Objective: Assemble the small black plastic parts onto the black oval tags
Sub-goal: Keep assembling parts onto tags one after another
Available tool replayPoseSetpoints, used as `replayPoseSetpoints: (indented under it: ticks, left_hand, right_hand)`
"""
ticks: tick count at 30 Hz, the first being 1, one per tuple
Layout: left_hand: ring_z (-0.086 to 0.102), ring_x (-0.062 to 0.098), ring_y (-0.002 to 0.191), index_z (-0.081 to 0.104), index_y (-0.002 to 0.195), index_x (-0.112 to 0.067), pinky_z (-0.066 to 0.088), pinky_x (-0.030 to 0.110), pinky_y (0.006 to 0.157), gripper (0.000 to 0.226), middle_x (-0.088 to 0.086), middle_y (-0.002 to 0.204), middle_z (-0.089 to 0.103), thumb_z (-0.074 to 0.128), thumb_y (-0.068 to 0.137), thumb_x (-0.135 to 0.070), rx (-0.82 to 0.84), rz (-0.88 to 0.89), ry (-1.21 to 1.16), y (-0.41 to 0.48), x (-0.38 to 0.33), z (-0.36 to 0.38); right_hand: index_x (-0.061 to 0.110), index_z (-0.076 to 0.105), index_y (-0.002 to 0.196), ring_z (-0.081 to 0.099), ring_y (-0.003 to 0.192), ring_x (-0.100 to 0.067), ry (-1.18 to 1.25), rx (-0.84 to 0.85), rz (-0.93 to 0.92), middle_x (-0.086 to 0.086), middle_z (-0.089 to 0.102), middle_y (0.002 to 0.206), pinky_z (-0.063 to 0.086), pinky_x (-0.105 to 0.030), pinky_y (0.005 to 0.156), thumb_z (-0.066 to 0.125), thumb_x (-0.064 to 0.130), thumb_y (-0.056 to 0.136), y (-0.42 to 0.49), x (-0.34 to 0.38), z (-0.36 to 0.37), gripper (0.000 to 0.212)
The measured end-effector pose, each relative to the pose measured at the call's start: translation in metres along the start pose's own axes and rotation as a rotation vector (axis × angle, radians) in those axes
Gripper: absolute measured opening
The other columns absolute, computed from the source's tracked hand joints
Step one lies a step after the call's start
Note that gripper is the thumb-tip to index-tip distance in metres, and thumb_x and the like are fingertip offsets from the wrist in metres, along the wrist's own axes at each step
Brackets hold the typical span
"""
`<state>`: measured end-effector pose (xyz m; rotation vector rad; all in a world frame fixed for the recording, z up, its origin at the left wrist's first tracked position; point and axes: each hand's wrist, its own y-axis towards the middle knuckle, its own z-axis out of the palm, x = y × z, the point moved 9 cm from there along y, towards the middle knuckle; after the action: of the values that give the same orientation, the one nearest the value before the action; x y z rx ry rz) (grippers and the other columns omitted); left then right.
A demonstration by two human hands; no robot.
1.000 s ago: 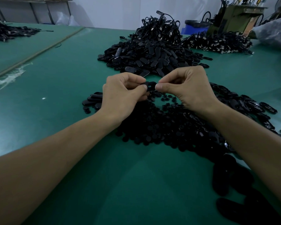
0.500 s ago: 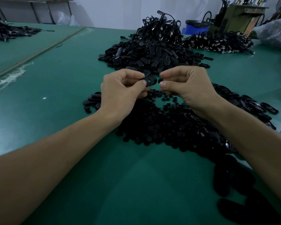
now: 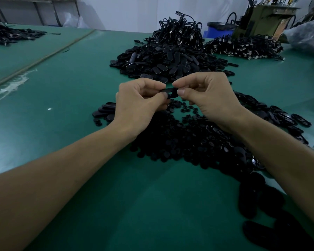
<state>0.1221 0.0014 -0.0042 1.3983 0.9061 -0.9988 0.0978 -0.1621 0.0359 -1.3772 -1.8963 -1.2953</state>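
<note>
A black oval tag [image 3: 169, 92] is pinched at its two ends by the left hand [image 3: 140, 104] and right hand [image 3: 208, 95], held above the near heap of small black parts [image 3: 179, 142] on the green table [image 3: 62, 109].

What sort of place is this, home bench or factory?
Most likely a small factory assembly floor: a long green table, heaps of identical black tags and small parts, and a machine at the back right. The left hand and right hand pinch one tag.
</note>
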Motion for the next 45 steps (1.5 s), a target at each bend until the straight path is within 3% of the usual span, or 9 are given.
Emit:
replayPoseSetpoints:
  ticks: [6, 10, 19, 27, 32, 38, 45]
  left_hand:
    - [0.076, 0.023, 0.073, 0.073, 0.09, -0.016, 0.062, 0.035, 0.074, 0.017, 0.007, 0.079, 0.077, 0.079, 0.083, -0.001, -0.008, 0.002, 0.003, -0.001, -0.003, 0.001]
    - [0.076, 0.021, 0.072, 0.072, 0.091, -0.013, 0.061, 0.029, 0.069, 0.016, 0.006, 0.077, 0.077, 0.079, 0.083, 0.0, 0.012, -0.036, -0.047, -0.002, -0.002, 0.006]
    - [0.075, 0.022, 0.072, 0.072, 0.09, -0.01, 0.06, 0.027, 0.07, 0.015, 0.006, 0.075, 0.076, 0.077, 0.084, 0.003, 0.017, -0.104, -0.168, -0.002, 0.003, 0.008]
    - [0.075, 0.02, 0.074, 0.071, 0.089, -0.011, 0.061, 0.029, 0.072, 0.018, 0.004, 0.075, 0.075, 0.076, 0.083, 0.005, -0.011, -0.078, -0.135, -0.003, 0.0, 0.006]
    - [0.074, 0.017, 0.07, 0.071, 0.089, -0.013, 0.061, 0.028, 0.07, 0.018, 0.0, 0.072, 0.075, 0.076, 0.084, 0.004, 0.005, -0.047, -0.084, -0.005, -0.004, 0.007]
    - [0.076, 0.023, 0.077, 0.073, 0.09, -0.017, 0.062, 0.036, 0.075, 0.019, 0.008, 0.083, 0.077, 0.078, 0.083, 0.0, 0.004, -0.013, -0.002, -0.003, -0.006, 0.006]
    - [0.075, 0.02, 0.074, 0.073, 0.089, -0.018, 0.061, 0.029, 0.07, 0.02, 0.003, 0.078, 0.077, 0.079, 0.083, 0.0, 0.021, -0.001, -0.01, -0.003, -0.007, 0.008]
  right_hand:
    - [0.028, 0.064, 0.099, 0.063, 0.081, -0.002, -0.216, 0.019, -0.033, 0.01, 0.065, 0.088, 0.051, -0.016, 0.075, 0.065, 0.012, 0.096, -0.003, 0.007, 0.003, 0.016]
    - [0.018, 0.07, 0.102, 0.061, 0.083, 0.004, -0.365, -0.027, -0.125, 0.017, 0.063, 0.087, 0.048, -0.011, 0.075, 0.064, 0.012, 0.096, -0.006, 0.019, 0.006, 0.011]
    - [0.02, 0.071, 0.093, 0.062, 0.079, -0.004, -0.341, -0.075, -0.159, 0.009, 0.067, 0.084, 0.048, -0.012, 0.071, 0.067, 0.014, 0.093, -0.007, 0.027, 0.001, 0.007]
    - [0.02, 0.077, 0.105, 0.059, 0.077, 0.019, -0.351, -0.057, -0.124, 0.026, 0.062, 0.082, 0.044, -0.002, 0.072, 0.066, 0.012, 0.094, -0.005, 0.024, 0.003, 0.017]
    - [0.022, 0.071, 0.099, 0.063, 0.078, 0.006, -0.334, -0.068, -0.111, 0.017, 0.066, 0.082, 0.048, -0.008, 0.072, 0.068, 0.012, 0.093, -0.005, 0.023, 0.0, 0.012]
    - [0.025, 0.071, 0.092, 0.063, 0.076, 0.005, -0.321, -0.001, -0.079, 0.016, 0.066, 0.081, 0.049, -0.009, 0.071, 0.067, 0.012, 0.093, -0.004, 0.02, 0.005, 0.014]
    - [0.025, 0.069, 0.09, 0.065, 0.081, -0.002, -0.305, -0.025, -0.037, 0.009, 0.069, 0.085, 0.054, -0.018, 0.074, 0.067, 0.013, 0.093, -0.003, 0.016, 0.001, 0.013]
